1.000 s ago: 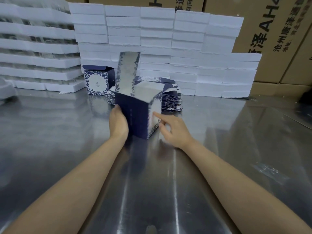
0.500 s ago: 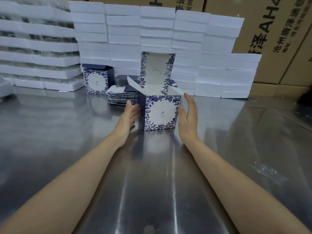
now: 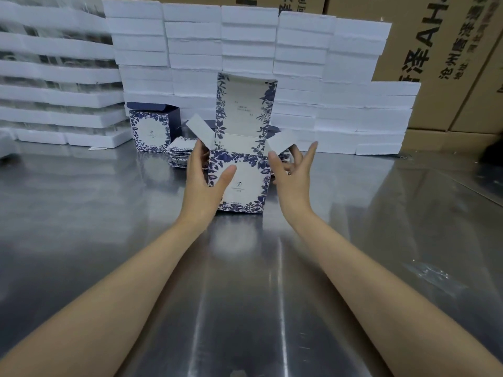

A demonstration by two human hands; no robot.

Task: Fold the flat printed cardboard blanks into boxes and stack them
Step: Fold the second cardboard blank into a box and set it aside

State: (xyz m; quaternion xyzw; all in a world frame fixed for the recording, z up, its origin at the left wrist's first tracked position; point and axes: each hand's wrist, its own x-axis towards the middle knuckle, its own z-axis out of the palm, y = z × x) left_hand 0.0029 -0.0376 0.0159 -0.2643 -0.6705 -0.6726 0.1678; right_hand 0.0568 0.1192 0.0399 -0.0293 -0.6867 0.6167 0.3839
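A blue-and-white floral box (image 3: 245,186) stands upright on the steel table (image 3: 245,281). Its tall lid flap sticks straight up and its two white side flaps splay outward. My left hand (image 3: 206,180) lies along the box's left side with fingers straight, fingertips at the left flap and thumb across the front face. My right hand (image 3: 294,175) hovers at the right side with fingers spread, just below the right flap. A folded box (image 3: 152,129) stands behind on the left. A low pile of flat blanks (image 3: 185,153) lies behind the box, partly hidden.
Stacks of white foam trays (image 3: 245,44) form a wall along the back, with more at the far left (image 3: 54,85). Brown printed cartons (image 3: 441,50) rise at the back right. A scrap of clear plastic (image 3: 427,273) lies on the table to the right.
The box was turned and set upright with its printed front facing me. Both hands then rose from its lower sides to the side flaps, and the right hand's fingers spread.
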